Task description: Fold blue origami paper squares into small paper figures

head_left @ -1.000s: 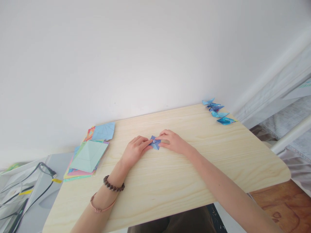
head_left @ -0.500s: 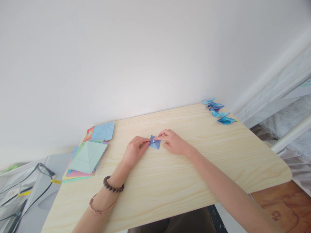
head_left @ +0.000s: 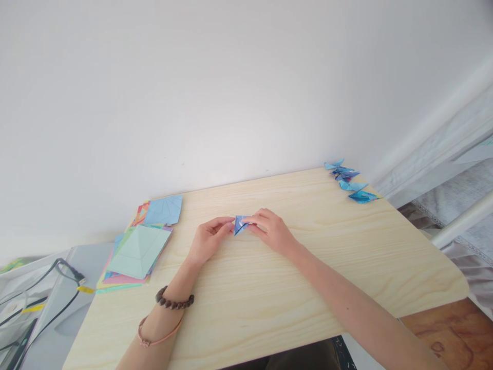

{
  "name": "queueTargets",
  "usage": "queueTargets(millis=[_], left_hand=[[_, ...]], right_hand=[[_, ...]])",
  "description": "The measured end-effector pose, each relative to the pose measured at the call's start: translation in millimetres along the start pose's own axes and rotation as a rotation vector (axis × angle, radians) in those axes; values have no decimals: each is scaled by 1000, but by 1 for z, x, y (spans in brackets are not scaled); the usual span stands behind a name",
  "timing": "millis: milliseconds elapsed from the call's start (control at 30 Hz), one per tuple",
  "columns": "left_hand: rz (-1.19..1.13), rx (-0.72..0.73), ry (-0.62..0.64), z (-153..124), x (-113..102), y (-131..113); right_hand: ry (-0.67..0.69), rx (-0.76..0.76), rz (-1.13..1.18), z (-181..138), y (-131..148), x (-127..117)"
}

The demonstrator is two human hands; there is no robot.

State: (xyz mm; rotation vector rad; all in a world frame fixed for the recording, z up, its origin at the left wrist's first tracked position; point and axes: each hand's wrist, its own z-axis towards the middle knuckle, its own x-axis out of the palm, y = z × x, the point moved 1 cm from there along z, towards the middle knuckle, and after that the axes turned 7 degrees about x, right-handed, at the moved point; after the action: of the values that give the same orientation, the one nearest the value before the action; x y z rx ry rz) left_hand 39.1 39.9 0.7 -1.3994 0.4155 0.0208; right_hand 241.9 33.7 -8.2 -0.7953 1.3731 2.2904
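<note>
A small blue folded paper (head_left: 239, 224) sits near the middle of the light wooden table (head_left: 269, 288). My left hand (head_left: 207, 240) pinches its left side with curled fingers. My right hand (head_left: 270, 230) pinches its right side, fingertips pressed together on the paper. Only a narrow piece of the paper shows between the fingers. The left wrist wears a dark bead bracelet (head_left: 174, 302) and a thin pink band.
A stack of coloured paper sheets (head_left: 137, 250) lies at the table's left edge, with a creased light-blue sheet (head_left: 165, 209) behind it. Several folded blue paper figures (head_left: 349, 180) stand in a row at the far right corner. Cables (head_left: 46, 293) lie on a grey surface to the left.
The blue paper went from a flat, spread shape to a narrower fold between the fingertips. Both hands shifted slightly left, and the view tilted a little.
</note>
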Motion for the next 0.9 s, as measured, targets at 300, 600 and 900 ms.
queueTargets(millis=[300,600,900], left_hand=[[-17,121,119,-6,13,-6],[-123,-191,199,-1,13,-4],[-199,-194,181,-3,14,-7]], right_hand=[[-21,87,197,-3,12,1],[58,427,425,-4,1,10],[10,471,486,-4,3,11]])
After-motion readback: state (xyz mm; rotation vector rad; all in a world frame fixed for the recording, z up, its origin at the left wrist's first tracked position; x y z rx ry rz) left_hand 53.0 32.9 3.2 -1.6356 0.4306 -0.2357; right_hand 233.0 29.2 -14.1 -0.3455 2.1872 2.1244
